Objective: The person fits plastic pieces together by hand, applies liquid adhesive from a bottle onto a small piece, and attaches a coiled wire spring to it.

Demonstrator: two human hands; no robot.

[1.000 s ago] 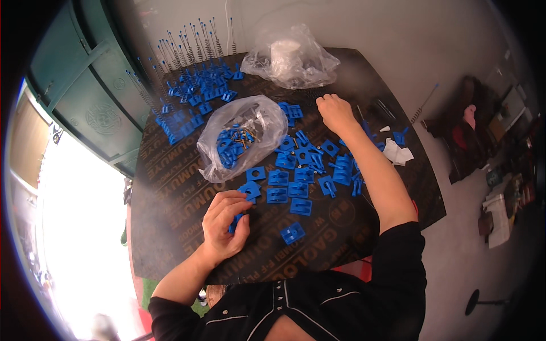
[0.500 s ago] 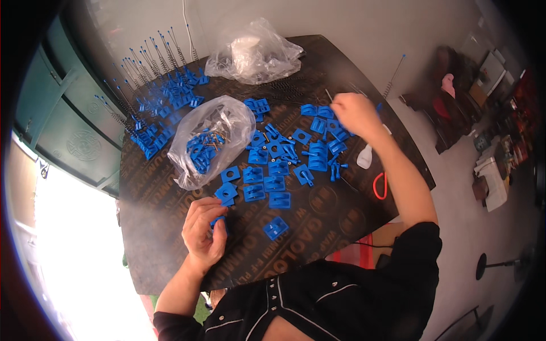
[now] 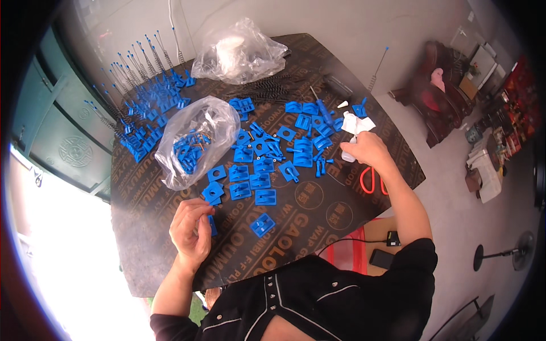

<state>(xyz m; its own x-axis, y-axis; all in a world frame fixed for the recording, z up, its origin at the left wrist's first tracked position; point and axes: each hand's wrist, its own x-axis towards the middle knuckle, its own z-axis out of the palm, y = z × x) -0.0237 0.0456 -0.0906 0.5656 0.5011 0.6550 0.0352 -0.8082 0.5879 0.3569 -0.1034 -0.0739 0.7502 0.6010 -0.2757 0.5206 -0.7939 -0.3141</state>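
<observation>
My left hand [image 3: 190,232] is at the table's near left, its fingers curled around a small blue plastic part [image 3: 212,225] that is mostly hidden. Just beyond its fingertips lie blue square plates with round holes [image 3: 213,192]. On the right, my right hand [image 3: 369,151] grips a small white squeeze bottle [image 3: 349,154]. A crumpled white paper [image 3: 358,123] touches the bottle's far end. A screwdriver with a blue handle [image 3: 324,111] rests among the blue parts. One blue base piece [image 3: 263,225] sits alone between my hands.
Blue plastic pieces [image 3: 303,152] spread over the mid-table beside a clear bag [image 3: 224,116] of small parts. Assembled blue bases with upright springs [image 3: 153,94] crowd the far left. Loose black springs [image 3: 264,88], another plastic bag [image 3: 242,54] and red-handled scissors [image 3: 367,181] also lie around.
My right hand has let go of the screwdriver, moved nearer and taken hold of the white bottle. The screwdriver now rests among the blue parts. My left hand stays by its blue part.
</observation>
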